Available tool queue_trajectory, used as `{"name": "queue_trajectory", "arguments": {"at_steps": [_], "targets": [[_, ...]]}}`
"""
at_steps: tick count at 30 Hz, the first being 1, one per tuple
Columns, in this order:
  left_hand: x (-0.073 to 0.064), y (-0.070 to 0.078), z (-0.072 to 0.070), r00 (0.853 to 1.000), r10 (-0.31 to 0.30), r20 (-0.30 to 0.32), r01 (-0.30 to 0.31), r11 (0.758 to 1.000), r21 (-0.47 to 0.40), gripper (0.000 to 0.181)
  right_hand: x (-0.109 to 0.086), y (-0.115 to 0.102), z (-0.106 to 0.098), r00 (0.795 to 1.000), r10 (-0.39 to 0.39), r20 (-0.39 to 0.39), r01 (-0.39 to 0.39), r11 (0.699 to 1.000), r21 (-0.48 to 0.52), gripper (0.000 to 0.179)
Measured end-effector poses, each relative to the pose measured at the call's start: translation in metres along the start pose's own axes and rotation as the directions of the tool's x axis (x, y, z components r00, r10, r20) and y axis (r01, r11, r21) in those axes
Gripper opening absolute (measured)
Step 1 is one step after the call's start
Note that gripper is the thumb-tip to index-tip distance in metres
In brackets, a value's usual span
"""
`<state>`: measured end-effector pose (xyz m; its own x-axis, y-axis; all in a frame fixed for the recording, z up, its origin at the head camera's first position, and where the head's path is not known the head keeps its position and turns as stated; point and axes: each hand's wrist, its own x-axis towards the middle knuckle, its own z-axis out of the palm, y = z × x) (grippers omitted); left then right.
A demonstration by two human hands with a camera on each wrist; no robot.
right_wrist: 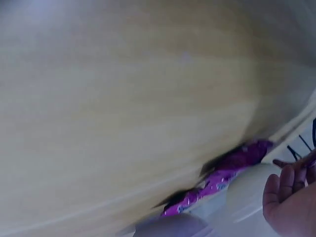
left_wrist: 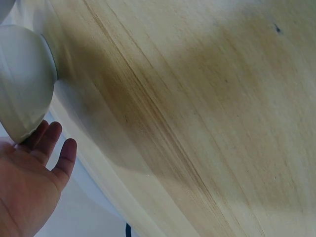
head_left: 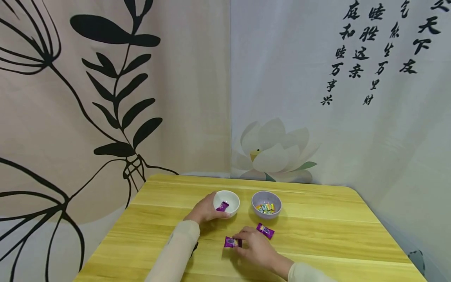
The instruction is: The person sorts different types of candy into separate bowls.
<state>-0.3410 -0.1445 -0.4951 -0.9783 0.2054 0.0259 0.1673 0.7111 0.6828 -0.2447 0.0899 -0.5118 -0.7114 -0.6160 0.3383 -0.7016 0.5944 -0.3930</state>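
My left hand [head_left: 206,209] grips a small white bowl [head_left: 235,203], thumb at the near rim; inside it lies a purple-wrapped candy [head_left: 222,206]. In the left wrist view, fingers [left_wrist: 47,140] reach against the underside of the white bowl [left_wrist: 24,74]. Nearer the front, my right hand [head_left: 255,244] pinches the right end of another purple-wrapped candy [head_left: 230,242] between thumb and finger. A further purple candy [head_left: 266,231] lies on the table just beyond this hand. At the right wrist view's edge, the right hand [right_wrist: 291,202] is partly cut off.
To the right of the white bowl stands a lavender bowl [head_left: 258,196] with several yellow, orange and green wrapped candies [head_left: 266,208]. Both bowls are on a wooden table [head_left: 327,231], towards its far edge. Printed cloth [head_left: 197,86] hangs behind the table.
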Motion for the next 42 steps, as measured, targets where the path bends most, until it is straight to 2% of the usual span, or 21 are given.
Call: {"name": "queue_trajectory", "arguments": {"at_steps": [5,10,20,26,29,32,37,42], "targets": [[0.001,-0.001,0.001,1.0,0.017,-0.002,-0.017,1.0,0.007,0.095,0.012,0.003,-0.011,0.997,0.069,-0.021,-0.068,0.997,0.037,0.027],[0.001,-0.002,0.001,0.999,0.041,0.002,-0.041,0.999,0.002,0.093,0.024,0.007,-0.02,0.99,0.115,-0.077,-0.113,0.993,0.034,0.028],[0.002,-0.005,0.001,0.999,0.051,0.009,-0.051,0.999,-0.016,0.093,0.052,0.021,-0.029,0.972,0.142,-0.188,-0.136,0.99,0.044,0.025],[0.003,-0.005,0.002,0.999,0.049,0.009,-0.049,0.999,-0.009,0.095,0.068,0.028,-0.032,0.955,0.215,-0.206,-0.201,0.976,0.087,0.027],[0.003,-0.004,0.001,0.999,0.034,0.01,-0.033,0.999,-0.022,0.096,0.078,0.031,-0.032,0.948,0.241,-0.208,-0.23,0.97,0.074,0.027],[0.003,-0.004,-0.001,1.0,0.028,0.01,-0.028,0.999,-0.034,0.095,0.089,0.034,-0.031,0.945,0.254,-0.205,-0.247,0.967,0.059,0.027],[0.004,-0.004,-0.001,0.998,0.065,0.021,-0.064,0.997,-0.047,0.09,0.102,0.036,-0.03,0.944,0.263,-0.201,-0.255,0.965,0.064,0.024],[0.003,-0.005,0.0,0.996,0.082,0.028,-0.08,0.995,-0.065,0.086,0.108,0.035,-0.027,0.948,0.273,-0.165,-0.272,0.962,0.032,0.037]]}}
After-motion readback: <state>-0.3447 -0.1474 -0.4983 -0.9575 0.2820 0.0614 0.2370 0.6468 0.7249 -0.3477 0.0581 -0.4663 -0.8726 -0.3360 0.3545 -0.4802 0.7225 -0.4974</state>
